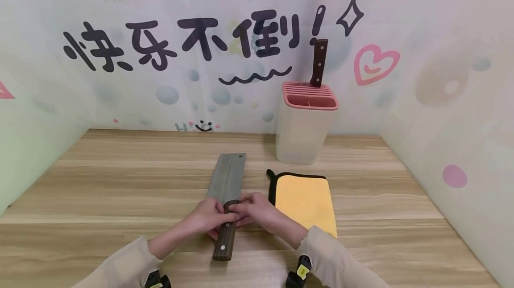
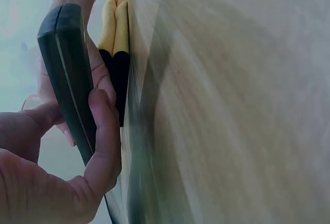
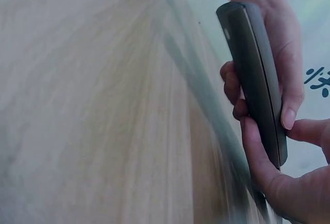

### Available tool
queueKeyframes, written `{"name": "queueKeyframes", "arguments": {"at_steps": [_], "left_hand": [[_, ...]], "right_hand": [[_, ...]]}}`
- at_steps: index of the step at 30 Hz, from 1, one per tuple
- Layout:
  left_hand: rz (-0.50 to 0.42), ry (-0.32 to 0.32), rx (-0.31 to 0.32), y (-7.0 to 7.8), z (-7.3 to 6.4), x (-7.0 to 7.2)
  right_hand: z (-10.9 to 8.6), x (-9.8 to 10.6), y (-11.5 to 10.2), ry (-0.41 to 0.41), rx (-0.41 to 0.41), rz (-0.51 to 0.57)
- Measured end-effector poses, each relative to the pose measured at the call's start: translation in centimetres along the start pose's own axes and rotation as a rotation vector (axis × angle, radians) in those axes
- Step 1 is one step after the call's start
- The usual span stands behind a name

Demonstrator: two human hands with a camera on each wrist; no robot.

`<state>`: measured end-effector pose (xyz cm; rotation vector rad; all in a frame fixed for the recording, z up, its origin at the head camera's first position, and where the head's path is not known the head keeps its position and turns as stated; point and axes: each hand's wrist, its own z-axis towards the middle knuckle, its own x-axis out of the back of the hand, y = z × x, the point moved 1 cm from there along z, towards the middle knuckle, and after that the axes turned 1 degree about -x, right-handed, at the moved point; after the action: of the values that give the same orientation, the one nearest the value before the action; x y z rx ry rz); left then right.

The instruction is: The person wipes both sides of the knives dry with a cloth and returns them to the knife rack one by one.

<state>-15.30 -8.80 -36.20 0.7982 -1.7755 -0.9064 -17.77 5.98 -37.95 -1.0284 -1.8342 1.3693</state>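
A cleaver [image 1: 229, 176] with a broad grey blade and a dark riveted wooden handle lies between both hands in the head view, its blade pointing away from me. My left hand [image 1: 208, 216] pinches the handle from the left, thumb across the top. From the right, my right hand [image 1: 257, 210] pinches it near the blade, thumb on top. Both wrist views show the handle [image 2: 67, 74] raised off the table, with fingers curled beneath it. To the right of the right hand lies a folded yellow cloth [image 1: 303, 199] with black edging.
A translucent knife block [image 1: 299, 138] with a pink slotted top stands at the back right. One dark-handled knife [image 1: 319, 63] is upright in it. The wood-grain table [image 1: 120, 190] meets printed walls at the back and both sides.
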Motion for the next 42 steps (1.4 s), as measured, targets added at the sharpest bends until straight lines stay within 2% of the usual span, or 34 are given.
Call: {"name": "queueKeyframes", "arguments": {"at_steps": [6,12,19,22,27,30,37,39,42], "left_hand": [[-0.108,-0.025,0.015,-0.1,-0.2,0.0],[-0.144,-0.095,-0.005,-0.3,-0.3,0.1],[-0.208,-0.177,-0.026,-0.6,0.0,-0.3],[-0.277,-0.219,-0.042,-0.7,0.3,-0.5],[-0.485,-0.332,-0.069,-0.4,0.5,-1.0],[-0.571,-0.376,-0.071,-0.1,0.7,-1.3],[-0.647,-0.411,-0.105,0.9,1.2,-2.3],[-0.662,-0.393,-0.110,1.2,1.3,-2.5],[-0.666,-0.334,-0.112,1.6,1.3,-2.8]], "right_hand": [[-0.2,0.2,-0.1,-0.015,-0.004,0.045],[-0.6,0.3,-0.2,-0.015,0.016,0.070],[-1.0,0.6,-0.5,0.025,0.070,0.064],[-1.3,0.7,-0.8,0.064,0.090,0.041],[-1.8,1.0,-1.5,0.111,0.131,-0.018],[-2.0,1.3,-1.9,0.123,0.162,-0.033],[-2.2,1.8,-2.4,0.159,0.225,-0.043],[-2.4,1.9,-2.5,0.171,0.237,-0.063],[-2.5,2.1,-2.6,0.177,0.258,-0.083]]}}
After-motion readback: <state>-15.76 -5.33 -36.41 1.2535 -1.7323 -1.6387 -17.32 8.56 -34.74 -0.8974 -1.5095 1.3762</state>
